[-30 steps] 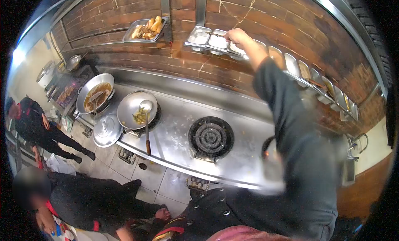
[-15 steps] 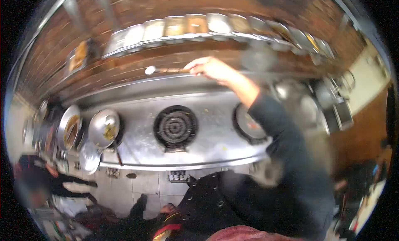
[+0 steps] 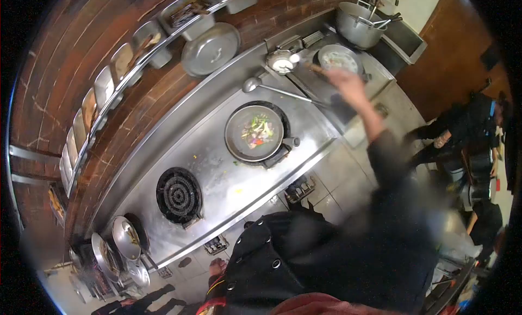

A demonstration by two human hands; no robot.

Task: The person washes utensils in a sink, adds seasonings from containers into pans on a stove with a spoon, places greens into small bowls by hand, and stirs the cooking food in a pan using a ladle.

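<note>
My right hand (image 3: 348, 82) is closed around the handle of a small spoon (image 3: 315, 68), blurred by motion. A white patch shows at its far end, which hangs by the rim of a small metal pot (image 3: 281, 61) with white contents; whether they touch I cannot tell. Just beyond my hand stands a pan (image 3: 340, 59) with pale, cloudy contents. My left hand (image 3: 217, 266) is low beside my dark jacket, only partly seen, its fingers unclear. Nearer the middle, a frying pan (image 3: 231, 146) holds chopped green, white and orange food on a burner.
A ladle (image 3: 283, 90) lies across the steel counter behind the frying pan. A bare burner (image 3: 179, 195) is to the left, with two woks (image 3: 125, 239) past it. Metal food containers (image 3: 187, 16) line the wall shelf. A large pot (image 3: 359, 27) stands back right; people (image 3: 473, 125) are at right.
My view has swung to the right along the counter. My right hand, still holding the spoon, has gone from the wall shelf's front to the small pot at the right end.
</note>
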